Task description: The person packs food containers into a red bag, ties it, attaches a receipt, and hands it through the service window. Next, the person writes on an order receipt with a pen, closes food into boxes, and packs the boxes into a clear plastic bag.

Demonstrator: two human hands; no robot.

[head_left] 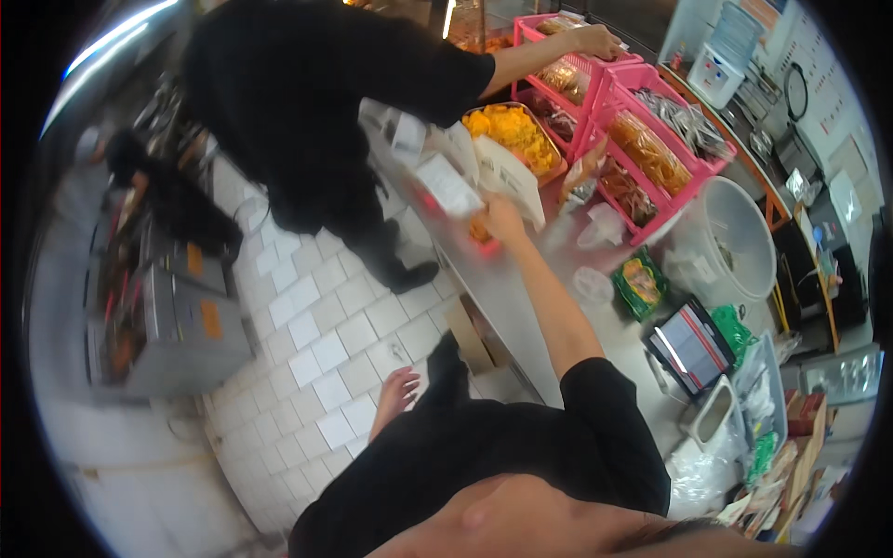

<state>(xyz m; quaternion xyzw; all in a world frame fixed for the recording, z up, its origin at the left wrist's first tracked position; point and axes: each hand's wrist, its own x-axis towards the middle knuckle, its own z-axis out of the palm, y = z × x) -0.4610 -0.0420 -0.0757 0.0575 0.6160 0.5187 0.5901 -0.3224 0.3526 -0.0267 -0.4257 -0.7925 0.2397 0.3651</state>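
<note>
Currently the white rectangular pack (448, 184) lies just left of my nearer right hand (502, 221), grip too blurred to tell; left hand (398, 391) hangs loose, empty.

The pink plastic racks (597, 98) hold lots of little packets, with shiny grey ones (677, 116) on top, and a tray (556, 174) full of yellow food chunks (507, 128) sits just to their left. A big clear tub (752, 228) stands just right of the racks, and on the near side of the racks lie a green packet (640, 284) and a tablet (690, 346) with its screen lit. Farther right of the racks is a water cooler (714, 82) with a blue jug (740, 35) on top, and far to their left are grey metal cabinets (191, 344) with orange stickers (211, 318).
</note>
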